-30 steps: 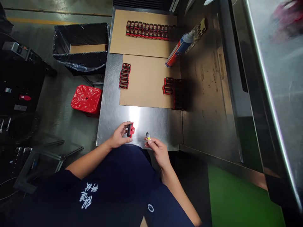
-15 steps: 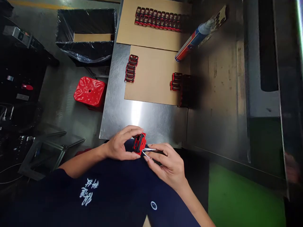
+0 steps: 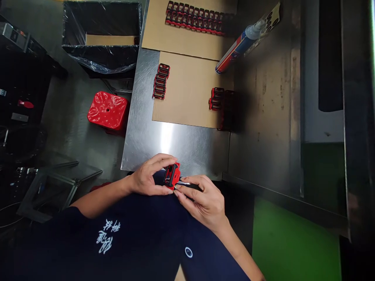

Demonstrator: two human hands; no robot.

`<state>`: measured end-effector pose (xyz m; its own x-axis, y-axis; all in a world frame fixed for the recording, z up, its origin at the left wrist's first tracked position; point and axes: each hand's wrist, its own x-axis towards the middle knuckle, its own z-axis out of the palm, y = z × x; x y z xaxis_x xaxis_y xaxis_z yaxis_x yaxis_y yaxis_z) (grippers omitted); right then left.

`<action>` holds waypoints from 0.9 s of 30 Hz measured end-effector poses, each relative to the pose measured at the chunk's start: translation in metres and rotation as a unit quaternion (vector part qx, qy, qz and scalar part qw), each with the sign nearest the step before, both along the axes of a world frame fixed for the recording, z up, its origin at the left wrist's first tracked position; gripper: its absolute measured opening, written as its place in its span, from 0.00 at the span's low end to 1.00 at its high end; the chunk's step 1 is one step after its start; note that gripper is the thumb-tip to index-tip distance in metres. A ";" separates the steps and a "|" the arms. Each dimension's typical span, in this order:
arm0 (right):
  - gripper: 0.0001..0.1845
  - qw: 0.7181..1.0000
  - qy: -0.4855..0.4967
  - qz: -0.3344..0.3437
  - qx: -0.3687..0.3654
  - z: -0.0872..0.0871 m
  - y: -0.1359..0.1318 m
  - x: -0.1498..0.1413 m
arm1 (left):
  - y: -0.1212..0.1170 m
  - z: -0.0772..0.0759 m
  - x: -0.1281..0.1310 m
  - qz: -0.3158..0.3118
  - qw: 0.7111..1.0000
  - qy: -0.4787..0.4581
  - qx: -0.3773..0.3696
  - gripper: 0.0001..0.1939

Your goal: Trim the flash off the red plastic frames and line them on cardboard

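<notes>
My left hand (image 3: 148,177) grips a small red and black plastic housing (image 3: 172,175) between thumb and fingers, just off the front edge of the metal table. The housing is tilted, and its black-rimmed opening faces left. From the right comes my right hand (image 3: 203,199), its thumb and fingers closed on slim silvery tweezers (image 3: 184,183). The tweezers reach the housing's right side; their tips are hidden there. Similar red and black housings (image 3: 161,81) stand in a short column on cardboard, and another group (image 3: 216,98) sits farther right.
Cardboard sheets (image 3: 184,105) cover part of the metal table (image 3: 140,136). Two rows of housings (image 3: 193,17) lie at the back. A blue and red spray can (image 3: 236,48) stands near the right-hand metal panel. Left are a red stool (image 3: 108,110) and a plastic-lined bin (image 3: 101,50).
My right hand has come closer to the housing, and the tweezers' arms look nearer together. My left hand keeps its grip. The whole view has shifted slightly.
</notes>
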<state>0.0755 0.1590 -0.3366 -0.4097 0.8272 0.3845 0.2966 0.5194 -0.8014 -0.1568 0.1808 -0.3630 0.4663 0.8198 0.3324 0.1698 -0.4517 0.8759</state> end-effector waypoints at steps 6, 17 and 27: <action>0.08 1.000 -0.001 -0.003 0.004 0.000 0.000 -0.001 | -0.001 -0.002 0.000 0.009 1.000 -0.003 -0.006 0.44; 0.07 1.000 -0.013 0.005 -0.021 0.003 0.000 0.000 | 0.000 -0.006 -0.003 -0.007 1.000 0.012 -0.009 0.47; 0.05 0.999 -0.004 0.022 -0.043 0.008 0.003 -0.005 | 0.000 -0.008 -0.005 -0.014 1.000 0.014 -0.014 0.49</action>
